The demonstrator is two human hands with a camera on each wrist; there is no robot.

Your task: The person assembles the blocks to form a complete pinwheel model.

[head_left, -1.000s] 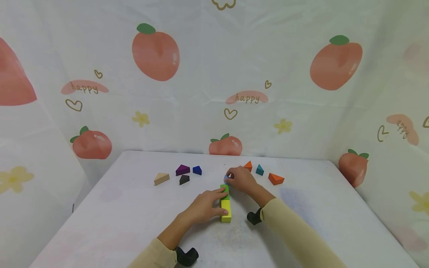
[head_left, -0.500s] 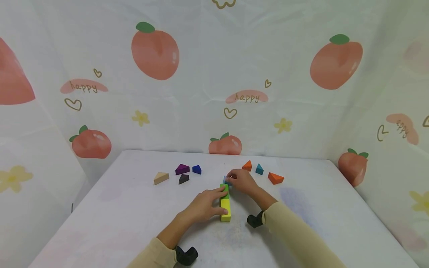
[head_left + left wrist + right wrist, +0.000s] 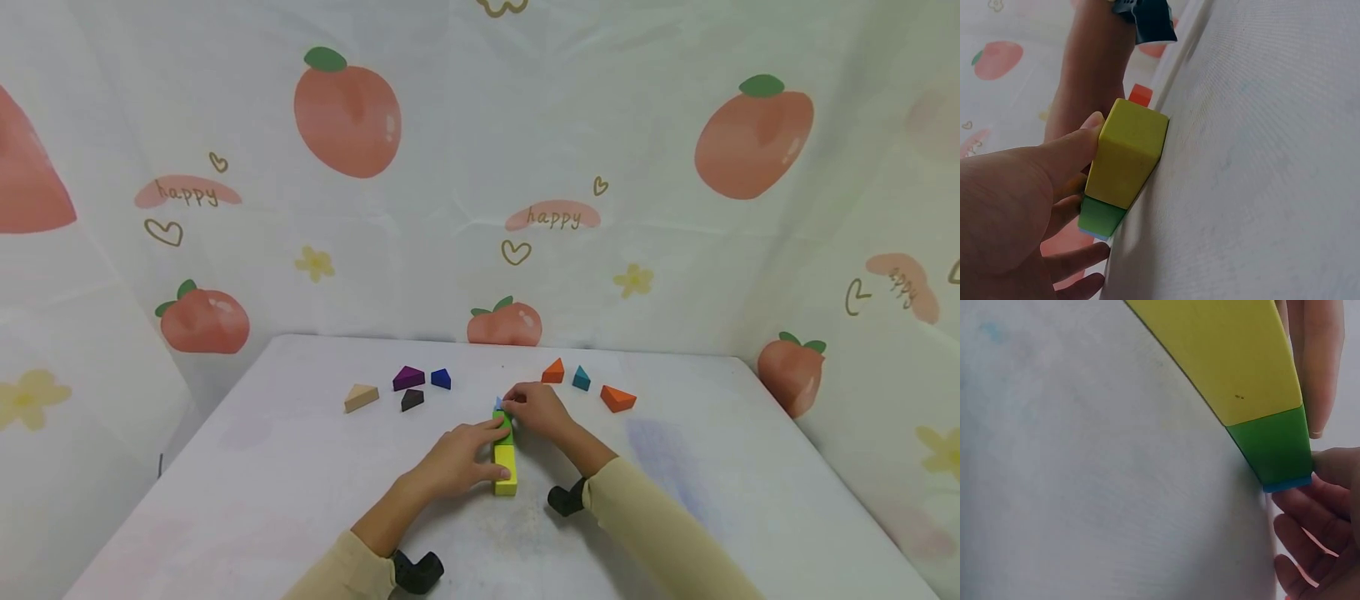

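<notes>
In the head view the right hand [image 3: 538, 412] hides most of the blue block [image 3: 498, 403], so its shape cannot be told; the wrist views show only a thin strip, at the green block's [image 3: 1272, 444] 5 o'clock on the right and 7 o'clock on the left. Fingers of the left hand [image 3: 459, 458] cover part of the green block. In the right wrist view the top edge crops the yellow block [image 3: 1229, 369], whose dark mark [image 3: 1239, 397] is too small to identify. In the left wrist view it partly hides a reddish block [image 3: 1141, 95] at its 12 o'clock.
</notes>
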